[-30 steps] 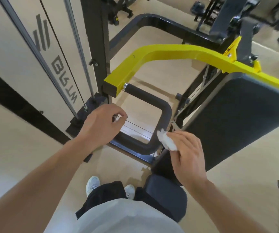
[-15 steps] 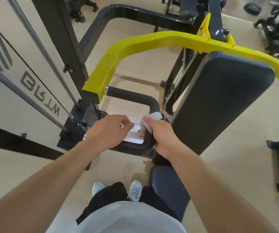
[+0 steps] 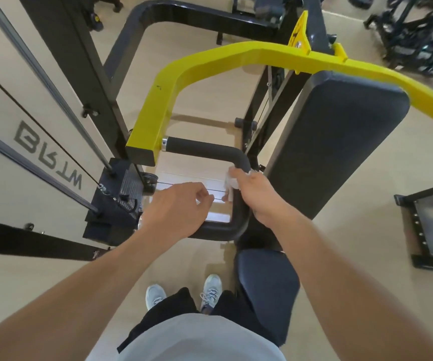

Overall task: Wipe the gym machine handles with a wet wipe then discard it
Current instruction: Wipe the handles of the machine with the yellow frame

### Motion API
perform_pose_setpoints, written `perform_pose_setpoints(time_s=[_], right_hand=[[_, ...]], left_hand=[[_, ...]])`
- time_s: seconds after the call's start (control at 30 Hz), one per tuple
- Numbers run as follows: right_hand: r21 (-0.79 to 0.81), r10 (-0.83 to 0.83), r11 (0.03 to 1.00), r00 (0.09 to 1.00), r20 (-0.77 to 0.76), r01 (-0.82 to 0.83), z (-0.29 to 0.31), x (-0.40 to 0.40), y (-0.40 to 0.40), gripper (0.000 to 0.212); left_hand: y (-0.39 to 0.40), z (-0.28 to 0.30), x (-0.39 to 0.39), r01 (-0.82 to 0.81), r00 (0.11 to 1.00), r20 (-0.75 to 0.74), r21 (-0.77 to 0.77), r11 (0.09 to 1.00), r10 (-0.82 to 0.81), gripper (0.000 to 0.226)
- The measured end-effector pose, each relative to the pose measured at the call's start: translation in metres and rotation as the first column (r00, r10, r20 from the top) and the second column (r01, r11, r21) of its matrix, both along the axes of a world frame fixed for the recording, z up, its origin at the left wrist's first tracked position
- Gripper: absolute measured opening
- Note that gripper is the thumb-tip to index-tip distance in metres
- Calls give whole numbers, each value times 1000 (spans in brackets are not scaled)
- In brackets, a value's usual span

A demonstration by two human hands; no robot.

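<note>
on the handle's right side the right hand now wraps the wet wipe around it, wiping underway; left hand hovers loosely curled, holding nothing.

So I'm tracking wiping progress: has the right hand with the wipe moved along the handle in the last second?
Yes. The right hand with the wipe went up the black handle from its lower bend toward its upper bend.
</note>
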State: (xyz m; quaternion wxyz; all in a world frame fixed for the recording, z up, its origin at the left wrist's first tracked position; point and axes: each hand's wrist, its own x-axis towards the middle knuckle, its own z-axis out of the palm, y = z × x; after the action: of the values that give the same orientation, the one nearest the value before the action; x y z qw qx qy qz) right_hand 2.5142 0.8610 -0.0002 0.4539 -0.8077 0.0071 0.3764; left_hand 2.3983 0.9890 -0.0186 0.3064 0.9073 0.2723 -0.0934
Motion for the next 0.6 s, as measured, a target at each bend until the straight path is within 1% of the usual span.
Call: perform_pose_setpoints(time_s=[0.07,0.13,0.2,0.27,0.33,0.37,0.43,0.47,0.5,0.53,0.57,0.6], right_hand=[[-2,25,1000,999,36,-25,-4,0,-2,52],[-43,34,999,998,52,-32,-4,-24,-14,51],[-107,88,991,995,51,-82,-3,-57,-32,46],[-99,124,988,992,28,-120,-4,-81,-43,46],[-118,118,987,990,72,-109,-1,-69,-34,45],[-109,116,989,988,107,-104,1,-53,-25,52],[-19,70,997,989,128,-68,5,-12,-6,68],[7,92,996,984,153,-94,5,6,2,71],[-12,146,989,969,198,-147,7,19,10,71],[-79,226,974,936,269,-213,6,29,14,66],[-168,330,943,877,350,-288,3,37,18,55],[-275,444,893,793,417,-355,2,43,21,44]], left_hand=[[1,2,2,15,999,-31,-12,1000,-16,32],[1,6,4,12,999,-43,-33,999,-14,32],[-1,9,4,16,999,-33,-31,999,-17,32],[-2,9,2,15,1000,0,-10,1000,-15,32],[-2,7,1,12,1000,25,5,1000,-12,32],[-1,6,1,12,1000,24,4,1000,-12,32],[0,6,2,4,1000,19,-14,1000,-4,31],[-1,7,1,0,1000,23,-18,1000,0,30],[-2,7,0,-4,1000,30,-19,1000,5,29],[-3,8,0,-16,999,43,-23,1000,17,29],[-3,9,-1,-38,997,61,-29,999,40,27],[-3,10,-1,-70,993,90,-44,997,73,25]])
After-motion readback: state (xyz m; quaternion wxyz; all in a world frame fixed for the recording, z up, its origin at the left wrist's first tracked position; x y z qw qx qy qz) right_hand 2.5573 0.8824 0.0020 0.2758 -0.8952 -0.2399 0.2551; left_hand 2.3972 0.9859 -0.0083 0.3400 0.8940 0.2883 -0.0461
